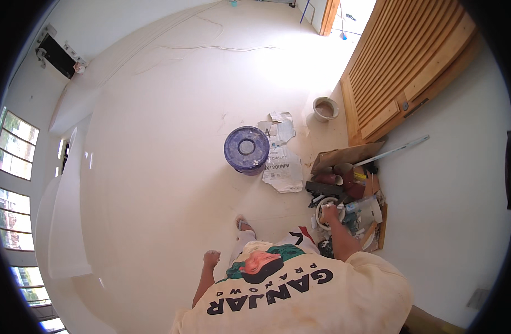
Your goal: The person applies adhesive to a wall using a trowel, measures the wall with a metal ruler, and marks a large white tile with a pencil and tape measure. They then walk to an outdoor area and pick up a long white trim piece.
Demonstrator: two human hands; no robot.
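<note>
My right hand (329,214) is down at a small white bucket (320,221) amid a heap of odds and ends by the right wall. Its fingers look closed, but what they grip is hidden. A clear plastic bottle (353,207) lies just right of that hand. My left hand (212,258) hangs low beside my body with its fingers curled in, and nothing shows in it. Farther off, a purple lidded bucket (246,148) stands on the floor, apart from both hands, next to torn printed cardboard (284,173).
Close to the wooden louvred door (400,72) stands a pale bucket (325,109) with brownish contents. A long pale strip (397,149) leans on the right wall above a cardboard flap (344,157) and reddish-brown tubes (344,170). Thin cables (227,49) trail across the far floor (155,139).
</note>
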